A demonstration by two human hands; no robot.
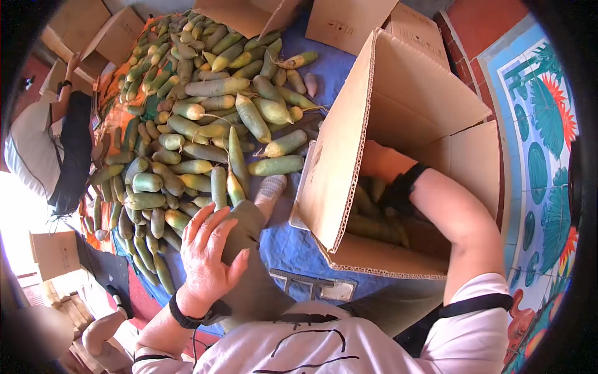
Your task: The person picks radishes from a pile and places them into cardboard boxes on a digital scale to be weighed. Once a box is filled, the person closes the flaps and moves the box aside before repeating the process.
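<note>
My left hand (210, 257) rests on my bent knee (244, 234), its fingers spread and holding nothing. My right arm reaches into a tall open cardboard box (339, 143). Only the back part of my right hand (381, 161) shows, and the box's raised flap hides its fingers. Several green radishes (374, 230) lie in shadow at the bottom of the box. Beyond my knee a large heap of green radishes (205, 134) covers the blue tarp (277, 246); one long radish (235, 159) points up close to my knee.
Another person (47, 146) bends at the left edge of the heap. More cardboard boxes (349, 25) stand at the back, with others (93, 37) at the upper left. A tiled wall with a painted mural (542, 143) runs along the right. A metal buckle-like piece (311, 285) lies before me.
</note>
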